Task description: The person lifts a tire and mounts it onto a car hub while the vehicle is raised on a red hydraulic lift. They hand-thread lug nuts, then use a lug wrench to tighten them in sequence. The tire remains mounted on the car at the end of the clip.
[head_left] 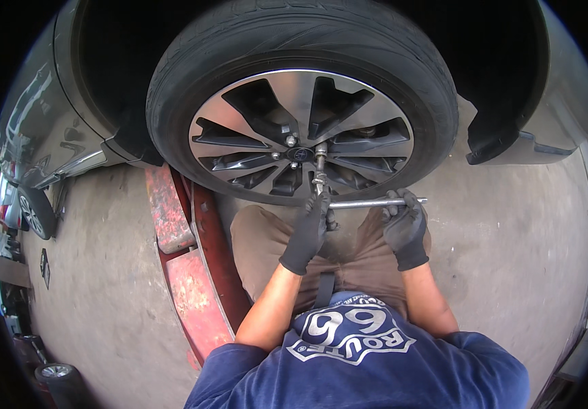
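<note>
My left hand (313,228), in a black glove, is closed round the head of a steel socket wrench, where its handle meets a jointed socket extension (320,178). The extension reaches up to a lug beside the hub of an alloy car wheel (270,95) with a black tire (301,31). Other lug nuts (291,141) show around the dark center cap. My right hand (403,232), also gloved, grips the wrench's long bar (369,203) near its right end, held roughly horizontal below the wheel.
Dark car body panels (76,150) flank the wheel. A worn red metal jack or lift arm (195,300) lies on the concrete floor (89,286) beside my left leg. At the far left are a loose wheel (35,211) and another tire (59,382).
</note>
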The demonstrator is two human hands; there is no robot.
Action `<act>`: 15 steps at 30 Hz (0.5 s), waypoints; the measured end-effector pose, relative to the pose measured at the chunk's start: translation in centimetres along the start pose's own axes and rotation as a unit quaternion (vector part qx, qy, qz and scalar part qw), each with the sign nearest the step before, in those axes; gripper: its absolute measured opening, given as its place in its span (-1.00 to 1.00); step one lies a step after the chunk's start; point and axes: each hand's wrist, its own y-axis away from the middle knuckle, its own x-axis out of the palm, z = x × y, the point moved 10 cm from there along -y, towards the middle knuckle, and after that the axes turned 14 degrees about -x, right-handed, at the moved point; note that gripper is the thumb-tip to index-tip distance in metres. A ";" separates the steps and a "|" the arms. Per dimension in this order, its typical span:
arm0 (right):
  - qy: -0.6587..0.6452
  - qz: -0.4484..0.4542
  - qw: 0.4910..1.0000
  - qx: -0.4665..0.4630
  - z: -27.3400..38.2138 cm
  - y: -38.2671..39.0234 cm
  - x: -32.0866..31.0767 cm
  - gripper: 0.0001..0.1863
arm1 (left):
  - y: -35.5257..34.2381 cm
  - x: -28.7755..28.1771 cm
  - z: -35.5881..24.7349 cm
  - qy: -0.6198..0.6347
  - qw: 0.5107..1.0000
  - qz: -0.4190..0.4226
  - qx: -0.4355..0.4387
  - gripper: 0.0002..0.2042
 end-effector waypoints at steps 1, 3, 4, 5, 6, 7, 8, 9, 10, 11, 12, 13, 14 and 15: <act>0.000 -0.002 1.000 0.013 -0.2 1.0 -0.7 -0.82 | -0.4 -0.4 0.3 -0.004 1.000 -0.009 -0.019 -0.82; 0.018 -0.039 0.997 0.061 -1.0 3.0 -2.4 -0.77 | -0.7 -0.2 -0.2 0.022 1.000 0.021 0.000 -0.83; 0.052 0.047 0.997 0.013 0.0 3.2 -1.2 -0.73 | -0.9 -0.5 0.0 0.042 0.999 0.014 -0.013 -0.83; 0.056 0.098 0.994 -0.010 0.3 3.3 -0.3 -0.73 | -1.0 0.2 -0.6 0.063 0.996 0.055 0.006 -0.80; 0.083 0.108 0.990 -0.033 0.8 3.2 -0.2 -0.73 | -1.0 0.3 -0.9 0.087 0.994 0.064 0.006 -0.77; 0.095 0.111 0.987 -0.068 1.6 2.8 0.0 -0.73 | -1.1 0.4 -1.3 0.118 0.991 0.066 0.017 -0.75; 0.089 0.101 0.990 -0.036 1.0 2.4 0.0 -0.63 | -1.1 0.4 -1.7 0.110 0.992 0.052 0.023 -0.75; 0.149 0.061 0.986 0.040 -0.3 2.1 -1.1 -0.61 | -1.1 0.3 -1.9 0.066 0.997 0.023 0.026 -0.76; 0.200 0.059 0.970 0.126 -1.7 2.3 -1.5 -0.60 | -1.0 0.3 -2.4 0.029 0.999 0.004 0.040 -0.76; 0.275 0.027 0.936 0.218 -2.7 3.2 -2.8 -0.58 | -0.7 0.9 -2.7 -0.017 0.999 0.013 0.049 -0.77; 0.440 0.072 0.846 0.292 -3.3 4.1 -3.7 -0.51 | -0.6 1.0 -3.1 0.016 0.998 0.021 0.055 -0.77; 0.552 0.167 0.795 0.189 -2.6 3.1 -1.7 -0.51 | -0.3 0.2 -3.2 -0.040 0.997 -0.044 0.052 -0.77; 0.663 0.238 0.707 0.065 -2.0 2.9 0.7 -0.50 | 0.0 0.2 -3.6 -0.101 0.991 -0.073 0.057 -0.77; 0.759 0.287 0.583 -0.045 -2.0 3.7 3.0 -0.49 | 0.5 -0.5 -4.1 -0.153 0.977 -0.131 0.065 -0.77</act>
